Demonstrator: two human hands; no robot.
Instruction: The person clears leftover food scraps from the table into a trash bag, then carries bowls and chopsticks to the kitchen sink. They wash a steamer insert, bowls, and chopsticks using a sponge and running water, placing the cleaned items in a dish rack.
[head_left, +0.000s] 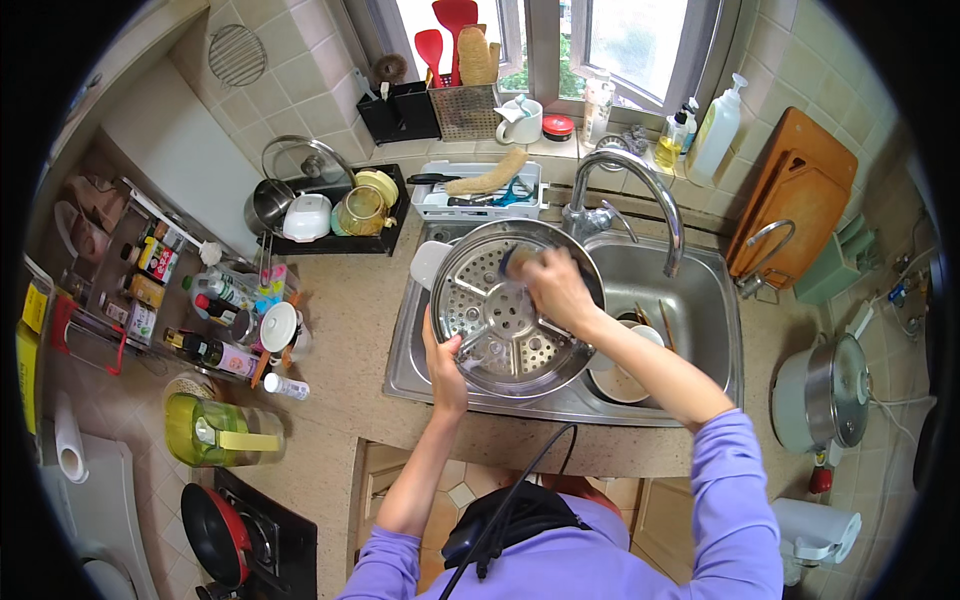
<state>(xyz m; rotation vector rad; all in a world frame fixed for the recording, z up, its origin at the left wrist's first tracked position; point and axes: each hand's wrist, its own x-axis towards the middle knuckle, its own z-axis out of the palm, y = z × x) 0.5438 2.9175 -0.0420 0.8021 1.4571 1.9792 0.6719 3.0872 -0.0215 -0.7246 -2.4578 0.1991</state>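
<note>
A round stainless-steel steamer pan (517, 386) with a perforated bottom is held tilted over the left part of the sink (712, 322). My left hand (448, 367) grips its near left rim, thumb over the edge. A white handle (430, 264) sticks out at the pan's left side. Inside the pan, my right hand (553, 289) presses a small dark-edged scrubber (516, 262) against the perforated bottom; motion blurs the hand, and the fingers hide most of the scrubber. Some suds (472, 363) show near the left thumb.
Bowls (622, 382) and chopsticks (666, 326) lie in the right basin, under the arched faucet (671, 217). Behind the pan stands a white rack (442, 206) with a loofah (491, 174). Left are a dish tray (390, 240) and bottles (232, 356); an electric pot (821, 390) stands right.
</note>
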